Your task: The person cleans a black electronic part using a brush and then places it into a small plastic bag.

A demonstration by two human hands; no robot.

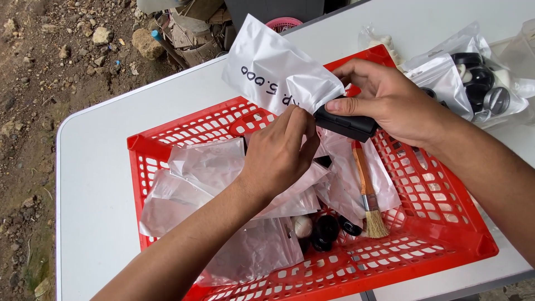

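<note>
The right hand's grip clenched a stiff black block above the red basket, while the left hand pinched the thin, slippery white bag's mouth, probably easily crumpled.

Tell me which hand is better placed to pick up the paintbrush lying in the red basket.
Probably the left hand: it only pinches the white bag edge, while the right hand grips the black part. The paintbrush lies between them.
</note>
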